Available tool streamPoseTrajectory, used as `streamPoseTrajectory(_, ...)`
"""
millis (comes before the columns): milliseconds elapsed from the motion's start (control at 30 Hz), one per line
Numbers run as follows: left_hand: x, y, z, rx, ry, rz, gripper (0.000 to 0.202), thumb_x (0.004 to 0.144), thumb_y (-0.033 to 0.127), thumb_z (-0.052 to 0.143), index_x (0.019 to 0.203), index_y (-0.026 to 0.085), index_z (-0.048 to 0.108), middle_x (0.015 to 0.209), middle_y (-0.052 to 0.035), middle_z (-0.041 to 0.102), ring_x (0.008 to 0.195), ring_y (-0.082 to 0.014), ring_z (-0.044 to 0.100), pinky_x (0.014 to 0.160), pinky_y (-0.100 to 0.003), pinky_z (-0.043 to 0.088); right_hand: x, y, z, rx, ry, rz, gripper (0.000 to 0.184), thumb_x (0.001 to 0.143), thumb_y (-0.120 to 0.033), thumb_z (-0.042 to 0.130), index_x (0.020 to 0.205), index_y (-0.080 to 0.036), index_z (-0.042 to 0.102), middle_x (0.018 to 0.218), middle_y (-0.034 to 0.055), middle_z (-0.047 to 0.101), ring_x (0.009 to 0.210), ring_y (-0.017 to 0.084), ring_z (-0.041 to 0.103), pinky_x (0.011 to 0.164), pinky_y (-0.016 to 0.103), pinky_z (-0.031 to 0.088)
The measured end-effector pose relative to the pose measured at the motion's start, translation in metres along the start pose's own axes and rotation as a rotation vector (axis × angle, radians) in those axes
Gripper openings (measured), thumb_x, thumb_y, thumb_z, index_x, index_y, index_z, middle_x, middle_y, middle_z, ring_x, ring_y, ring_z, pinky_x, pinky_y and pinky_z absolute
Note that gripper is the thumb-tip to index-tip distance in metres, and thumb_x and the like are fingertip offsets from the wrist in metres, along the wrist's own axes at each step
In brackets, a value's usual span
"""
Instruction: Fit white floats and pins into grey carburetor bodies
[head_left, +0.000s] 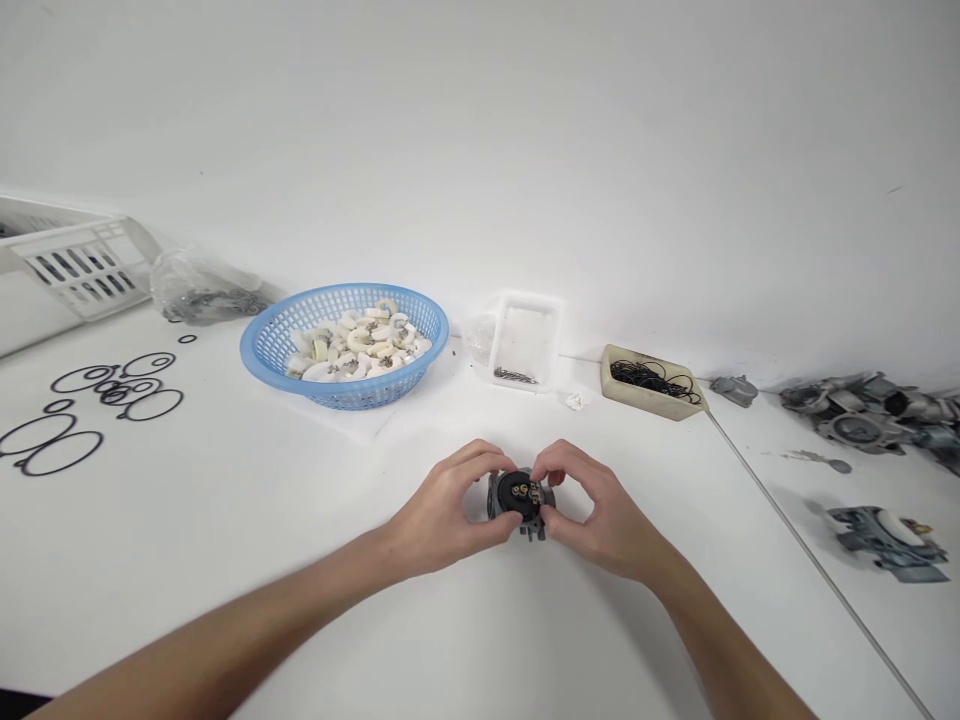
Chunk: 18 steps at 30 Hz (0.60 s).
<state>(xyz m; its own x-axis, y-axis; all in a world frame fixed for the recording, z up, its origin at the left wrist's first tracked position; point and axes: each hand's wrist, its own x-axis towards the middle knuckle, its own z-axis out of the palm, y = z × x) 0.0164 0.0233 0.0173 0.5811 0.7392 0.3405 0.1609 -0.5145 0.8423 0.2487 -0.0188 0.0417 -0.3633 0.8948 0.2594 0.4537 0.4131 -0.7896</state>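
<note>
A small grey metal carburetor body (523, 500) rests on the white table in front of me, its round dark opening facing up with brass-coloured parts inside. My left hand (450, 510) grips its left side, thumb at the near edge and fingers at the far edge. From the right, my right hand (592, 505) holds the same body between thumb and bent fingers. The fingertips of both hands cover parts of its rim.
Behind stands a blue basket (345, 398) of white ring-like pieces. A white tray (525, 335) with small pins and a cream box (652, 400) of black rings are farther right. Black O-rings (154, 405) lie left; more carburetor bodies (862, 425) are piled right.
</note>
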Motion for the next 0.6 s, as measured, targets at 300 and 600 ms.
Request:
streamPoseTrajectory(300,-0.0003,0.0002,-0.0001,0.010,0.001,0.013,0.036,0.083,0.014,0.075,0.116,0.026,0.069,0.111,-0.0020,0.066,0.099,-0.0195,0.065,0.088,-0.032,0.053,-0.0007,0.0000,0.0003,0.015,-0.009,0.015,0.027,0.083,-0.009,0.059,0.103,-0.028,0.060,0.099,-0.0008,0.059,0.091,0.019,0.052,0.085,0.035,0.046)
streamPoseTrajectory(600,0.0010,0.0001,-0.0005,0.009,0.004,0.017,0.037,0.083,0.013,0.076,0.117,0.026,0.069,0.111,-0.0023,0.067,0.100,-0.0195,0.065,0.088,-0.032,0.053,-0.0005,0.0010,-0.0007,0.011,-0.004,0.002,0.029,0.083,-0.006,0.058,0.103,-0.027,0.060,0.100,0.0002,0.059,0.090,0.019,0.053,0.085,0.036,0.047)
